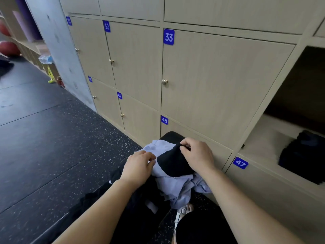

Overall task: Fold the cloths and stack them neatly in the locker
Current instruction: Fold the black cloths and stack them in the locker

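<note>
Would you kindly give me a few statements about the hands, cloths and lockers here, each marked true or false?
1. The right hand pinches the black cloth. True.
2. The left hand grips a red cloth. False: it grips the light blue cloth.
3. The door of locker 33 stands open. False: it is closed.
4. The open locker on the right already holds a dark cloth. True.
</note>
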The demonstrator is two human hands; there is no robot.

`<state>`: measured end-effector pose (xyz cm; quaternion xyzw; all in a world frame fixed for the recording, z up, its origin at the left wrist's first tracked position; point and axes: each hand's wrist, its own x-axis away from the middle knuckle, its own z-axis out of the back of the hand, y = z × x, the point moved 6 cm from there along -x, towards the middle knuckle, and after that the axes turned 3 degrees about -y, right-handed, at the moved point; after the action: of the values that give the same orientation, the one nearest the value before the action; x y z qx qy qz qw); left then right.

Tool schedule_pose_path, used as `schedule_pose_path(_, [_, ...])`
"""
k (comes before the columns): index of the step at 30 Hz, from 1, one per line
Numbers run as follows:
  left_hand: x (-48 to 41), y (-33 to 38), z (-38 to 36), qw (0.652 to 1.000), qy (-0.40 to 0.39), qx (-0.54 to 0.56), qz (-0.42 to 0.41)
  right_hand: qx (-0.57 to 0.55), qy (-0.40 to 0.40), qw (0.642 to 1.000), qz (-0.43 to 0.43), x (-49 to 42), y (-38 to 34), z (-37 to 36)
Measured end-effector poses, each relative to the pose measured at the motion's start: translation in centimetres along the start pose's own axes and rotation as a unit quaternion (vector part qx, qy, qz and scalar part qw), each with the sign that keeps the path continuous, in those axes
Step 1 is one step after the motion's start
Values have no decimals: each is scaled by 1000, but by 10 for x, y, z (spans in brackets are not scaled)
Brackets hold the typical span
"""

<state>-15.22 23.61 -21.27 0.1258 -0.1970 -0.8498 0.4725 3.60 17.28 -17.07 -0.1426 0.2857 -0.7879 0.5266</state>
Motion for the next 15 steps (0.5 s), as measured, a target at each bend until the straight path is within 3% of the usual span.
schedule_pose_path(2, [0, 15, 2, 1000, -7, 14, 3, -24, 21, 999, -4, 3, 2, 16])
schedule_pose_path(5, [3, 34, 0, 995, -42, 68, 56, -152, 53, 987, -6, 11, 6, 41])
schedule_pose_path(9, [5, 63, -2, 948, -83, 282, 126, -328, 75, 941, -18, 27, 7, 74])
schedule_pose_path(12, [1, 87, 9, 907, -43, 401, 124, -394, 79, 915, -33, 38, 13, 91])
schedule_pose_path(15, [-1, 116, 34, 877, 12, 476, 66, -463, 103, 879, -55, 47, 18, 109])
